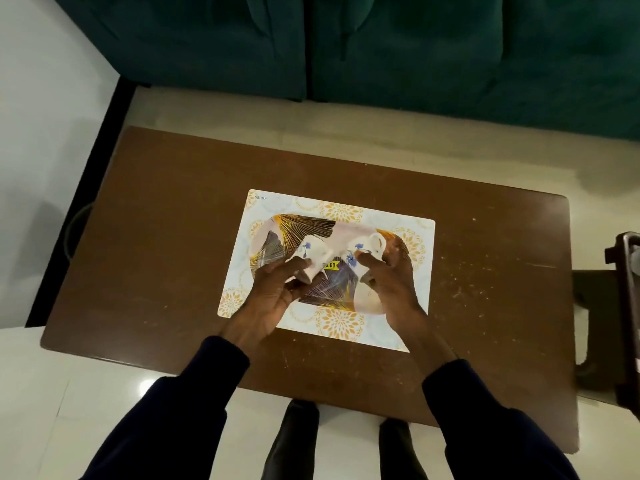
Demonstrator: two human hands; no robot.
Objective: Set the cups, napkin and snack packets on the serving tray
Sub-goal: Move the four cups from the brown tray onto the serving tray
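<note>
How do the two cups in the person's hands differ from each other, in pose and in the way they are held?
The left hand holds the left cup over the middle-left of the tray. The right hand holds the right cup near the tray's right side. The right cup shows its handle on the far side, but no handle is visible on the left cup. Both cups are white with blue flowers, and both are tilted.

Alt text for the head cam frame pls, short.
A person's left hand and right hand each grip a white ceramic cup with blue flowers, left cup and right cup, tilted over an oval serving tray with gold fan print. The tray lies on a patterned rectangular placemat on a brown wooden table.
</note>
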